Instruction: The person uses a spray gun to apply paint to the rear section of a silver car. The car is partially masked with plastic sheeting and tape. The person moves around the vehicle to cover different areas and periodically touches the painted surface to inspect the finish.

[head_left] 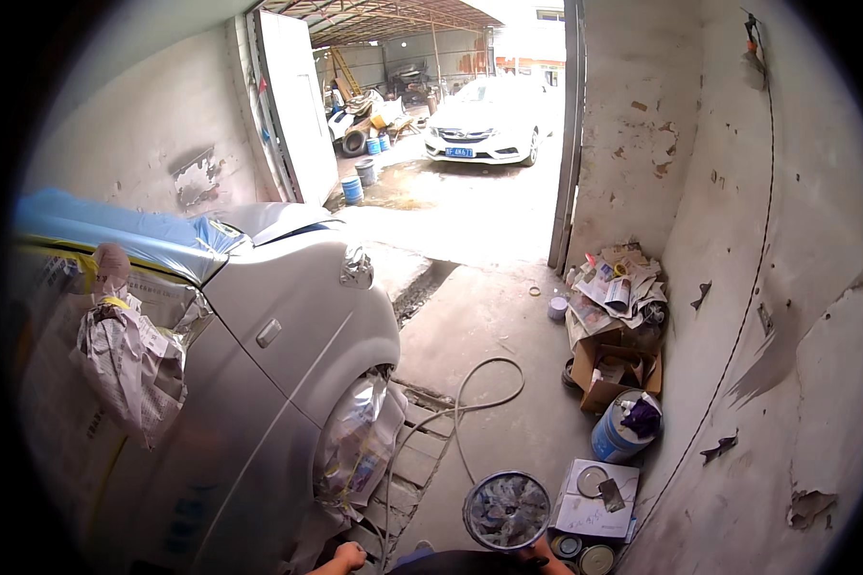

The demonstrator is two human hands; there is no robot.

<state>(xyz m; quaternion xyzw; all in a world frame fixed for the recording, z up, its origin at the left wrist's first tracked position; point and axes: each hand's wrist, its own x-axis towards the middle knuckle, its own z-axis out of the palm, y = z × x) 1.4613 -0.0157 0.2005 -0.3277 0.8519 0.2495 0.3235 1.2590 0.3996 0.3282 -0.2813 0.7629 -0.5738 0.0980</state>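
Observation:
At the bottom edge my left hand [351, 555] is closed, its fingers curled in; whatever they might hold is hidden. It is near the silver car's [249, 383] front wheel, which is wrapped in paper and film [357, 446]. To the right, my right hand [539, 553] meets the lower rim of a round, dark-rimmed container [506, 511] and seems to grip it, though most fingers are hidden. Mottled grey and white shows inside the rim. A thin hose [458, 412] loops over the floor, one end passing behind the container.
Blue film [115, 222] covers the car's windscreen area, and paper wraps its mirror [134, 359]. Along the right wall stand a paper pile [618, 287], cardboard box [614, 383], blue bucket [616, 441], white box [585, 508] and tins [596, 559]. A white car [484, 125] is parked beyond the doorway.

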